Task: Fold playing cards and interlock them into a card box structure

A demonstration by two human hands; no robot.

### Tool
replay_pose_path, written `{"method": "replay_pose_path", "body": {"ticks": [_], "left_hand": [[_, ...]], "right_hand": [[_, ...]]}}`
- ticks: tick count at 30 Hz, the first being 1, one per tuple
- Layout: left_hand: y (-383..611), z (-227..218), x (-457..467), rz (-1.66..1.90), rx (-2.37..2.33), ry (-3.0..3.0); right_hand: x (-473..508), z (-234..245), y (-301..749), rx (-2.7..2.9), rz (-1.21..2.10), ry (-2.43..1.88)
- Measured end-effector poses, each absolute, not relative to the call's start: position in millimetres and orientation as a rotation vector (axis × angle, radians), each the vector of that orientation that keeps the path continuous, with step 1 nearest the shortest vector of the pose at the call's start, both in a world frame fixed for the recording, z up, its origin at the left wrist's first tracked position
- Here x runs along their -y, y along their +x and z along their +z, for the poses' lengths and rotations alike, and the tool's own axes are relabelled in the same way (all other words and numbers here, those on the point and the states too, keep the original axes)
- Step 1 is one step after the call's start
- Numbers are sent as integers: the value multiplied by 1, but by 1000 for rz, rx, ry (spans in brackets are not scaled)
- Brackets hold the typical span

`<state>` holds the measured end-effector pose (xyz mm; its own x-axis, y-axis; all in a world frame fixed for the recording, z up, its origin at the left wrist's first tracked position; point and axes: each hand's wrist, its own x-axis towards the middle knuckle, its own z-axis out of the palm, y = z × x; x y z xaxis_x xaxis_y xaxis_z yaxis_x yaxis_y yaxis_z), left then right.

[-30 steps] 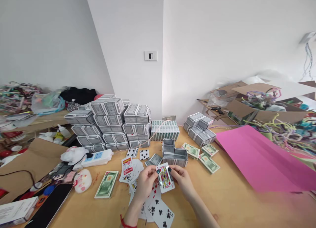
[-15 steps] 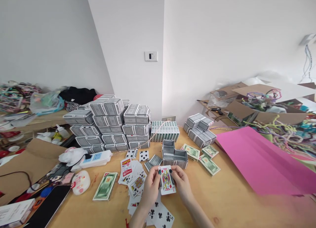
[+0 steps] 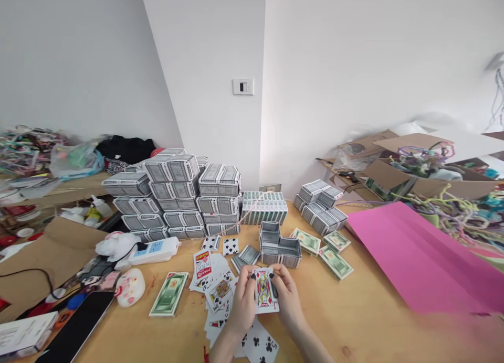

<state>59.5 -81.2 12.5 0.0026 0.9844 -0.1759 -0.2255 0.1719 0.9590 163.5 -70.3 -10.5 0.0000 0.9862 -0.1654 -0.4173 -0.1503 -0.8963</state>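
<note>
Both hands hold one playing card (image 3: 264, 289), a jack of diamonds, face up above the table. My left hand (image 3: 244, 299) grips its left edge, thumb on the face. On the opposite edge, my right hand (image 3: 288, 295) pinches it the same way; whether more cards lie behind it I cannot tell. Just beyond my hands stands an open, stepped structure of folded cards (image 3: 280, 247). Beside it, to the left, lie grey-backed cards (image 3: 247, 257). Loose face-up cards (image 3: 219, 295) spread under and left of my left hand.
Stacked blocks of folded cards (image 3: 173, 195) stand at the back left, a smaller stack (image 3: 321, 205) at the back right. Green card packs (image 3: 170, 295) lie on both sides. A pink sheet (image 3: 417, 258) covers the right. A power strip (image 3: 155, 250) and black phone (image 3: 79, 329) sit left.
My fingers have shifted slightly on the card, the right ones curling further around its edge. The whole view has moved a little; the things on the table stay put.
</note>
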Motion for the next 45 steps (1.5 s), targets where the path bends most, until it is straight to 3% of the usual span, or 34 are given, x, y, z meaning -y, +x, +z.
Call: {"method": "replay_pose_path", "body": {"ticks": [19, 29, 40, 45], "left_hand": [[41, 6, 77, 1209, -1107, 1203], [50, 11, 73, 1171, -1184, 1256], [42, -5, 65, 1214, -1282, 1267], [45, -3, 63, 1168, -1226, 1166]], "right_hand": [[68, 0, 172, 778, 1816, -922], [61, -18, 176, 1172, 1246, -1087], [65, -7, 176, 1410, 1188, -1086], [61, -14, 176, 1181, 1134, -1163]]}}
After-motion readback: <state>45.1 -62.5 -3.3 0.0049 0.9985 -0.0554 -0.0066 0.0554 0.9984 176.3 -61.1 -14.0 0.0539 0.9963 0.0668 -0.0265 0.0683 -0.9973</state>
